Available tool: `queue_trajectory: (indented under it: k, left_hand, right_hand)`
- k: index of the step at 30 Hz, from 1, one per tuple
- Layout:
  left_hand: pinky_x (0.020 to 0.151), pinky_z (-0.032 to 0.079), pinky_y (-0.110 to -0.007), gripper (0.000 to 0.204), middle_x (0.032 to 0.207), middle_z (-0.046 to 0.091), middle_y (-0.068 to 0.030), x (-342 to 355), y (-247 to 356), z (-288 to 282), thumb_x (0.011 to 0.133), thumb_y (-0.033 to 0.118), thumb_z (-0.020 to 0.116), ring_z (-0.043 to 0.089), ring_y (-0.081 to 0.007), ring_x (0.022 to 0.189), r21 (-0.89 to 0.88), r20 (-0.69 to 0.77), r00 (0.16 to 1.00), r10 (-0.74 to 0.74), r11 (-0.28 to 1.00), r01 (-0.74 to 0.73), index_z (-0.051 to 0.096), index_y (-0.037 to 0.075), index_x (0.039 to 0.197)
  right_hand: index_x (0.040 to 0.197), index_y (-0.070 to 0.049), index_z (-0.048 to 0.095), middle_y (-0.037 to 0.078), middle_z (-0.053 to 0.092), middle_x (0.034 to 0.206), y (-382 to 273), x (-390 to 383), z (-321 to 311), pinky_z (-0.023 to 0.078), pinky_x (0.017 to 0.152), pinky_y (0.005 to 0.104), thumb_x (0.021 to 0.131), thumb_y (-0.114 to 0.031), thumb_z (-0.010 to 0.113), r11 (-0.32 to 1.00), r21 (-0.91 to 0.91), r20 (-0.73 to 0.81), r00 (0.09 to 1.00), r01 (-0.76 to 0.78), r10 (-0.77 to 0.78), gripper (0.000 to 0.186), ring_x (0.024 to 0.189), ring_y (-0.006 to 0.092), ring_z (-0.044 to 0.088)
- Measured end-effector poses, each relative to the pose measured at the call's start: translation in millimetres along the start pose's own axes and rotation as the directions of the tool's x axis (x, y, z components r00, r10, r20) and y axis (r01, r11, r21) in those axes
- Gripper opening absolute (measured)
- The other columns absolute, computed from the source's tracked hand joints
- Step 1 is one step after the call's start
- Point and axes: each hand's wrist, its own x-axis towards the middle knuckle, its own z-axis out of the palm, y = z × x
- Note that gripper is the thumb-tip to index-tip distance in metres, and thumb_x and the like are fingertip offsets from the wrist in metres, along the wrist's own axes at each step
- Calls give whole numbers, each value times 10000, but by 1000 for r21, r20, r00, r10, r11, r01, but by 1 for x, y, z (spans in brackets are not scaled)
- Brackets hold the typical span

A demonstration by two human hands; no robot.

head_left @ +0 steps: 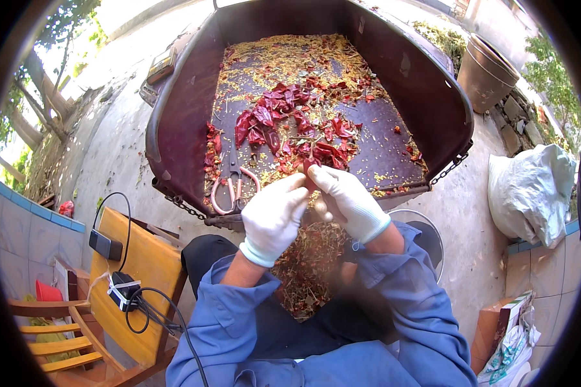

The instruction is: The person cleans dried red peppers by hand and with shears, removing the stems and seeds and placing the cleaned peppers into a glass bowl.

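Observation:
White knitted gloves cover both hands, which meet over the near edge of a dark red cart bed (pixel 410 74). Between the fingertips is a dried red chili pepper (pixel 311 169). My left hand (pixel 272 216) pinches it from the left, and my right hand (pixel 354 201) grips it with thumb and fingers from the right. Fingers partly cover the pepper. Just left of my left hand lies a pair of scissors (pixel 234 180) with pink handles, blades pointing away. Beyond the hands, dried red chilies (pixel 265 117) lie in a loose heap, with yellow seeds (pixel 290 55) scattered around and behind them.
Below my hands, between my legs, is a mass of chili scraps and seeds (pixel 308 261). A wooden chair (pixel 132 258) with black cables and small boxes stands left. On the right are a white sack (pixel 532 193) and a brown bucket (pixel 486 72). Chains (pixel 448 169) hang at the cart's corners.

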Motion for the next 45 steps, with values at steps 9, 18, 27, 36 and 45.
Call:
queue_trajectory:
  k: [9,18,27,36,45]
  left_hand:
    - [771,539,-304,159,964,699,-100,1,1,-10,837,63,720,681,-195,872,-294,99,946,-308,899,324,705,22,991]
    - [555,503,-290,155,747,669,-72,-7,-9,-2,851,155,747,629,-187,597,-54,-4,974,-227,972,227,723,53,965]
    - [416,359,-179,158,686,627,-22,-12,-9,-9,993,184,603,493,-58,487,-765,458,492,-741,-46,643,639,44,931]
    - [459,414,-263,429,616,565,-34,7,-37,-23,1025,373,520,523,-111,508,-670,358,465,-809,124,732,644,9,836]
    - [957,485,-411,461,1157,650,-79,47,-54,61,813,207,743,598,-302,1107,273,265,932,-248,946,174,634,179,1260]
  right_hand:
    - [1149,-24,648,125,666,785,31,10,-18,498,575,304,918,-143,643,711,-621,-41,892,330,-450,260,662,186,664]
    - [1159,-130,637,86,665,889,36,3,10,534,612,372,829,-109,682,-39,-931,293,680,363,-672,333,748,292,674]
    - [1086,-28,669,89,696,795,30,4,21,501,549,292,903,-106,658,468,-736,175,806,488,-566,199,626,193,660]
    - [1149,-42,684,10,681,809,2,-22,28,441,489,214,918,-157,679,920,-388,108,994,60,-19,257,566,34,547]
    - [928,-15,698,12,662,727,16,-7,12,439,507,219,885,-257,715,898,-408,364,932,165,-6,246,579,50,563]
